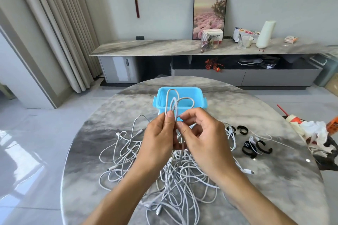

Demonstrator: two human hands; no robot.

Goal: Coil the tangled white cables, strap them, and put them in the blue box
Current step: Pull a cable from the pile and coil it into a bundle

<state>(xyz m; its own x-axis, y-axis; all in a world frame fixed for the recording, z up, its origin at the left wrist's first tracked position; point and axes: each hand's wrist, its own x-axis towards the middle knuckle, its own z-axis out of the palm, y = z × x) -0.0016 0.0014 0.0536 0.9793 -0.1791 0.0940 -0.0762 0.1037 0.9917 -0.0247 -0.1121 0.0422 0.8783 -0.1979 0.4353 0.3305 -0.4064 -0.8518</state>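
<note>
While most of the tangled white cables [164, 175] sprawl across the round, glossy grey marbled surface [95, 144], one cable's loops [172, 100] stand upright, long axis vertical, in front of the open blue box [198, 95]. The left hand [159, 137] pinches the loops at their base; the right hand [203, 137] has its fingers curled on the same strands. Black straps [256, 147] curl to the right. A stone-topped cabinet [164, 47] lines the pale wall.
</note>
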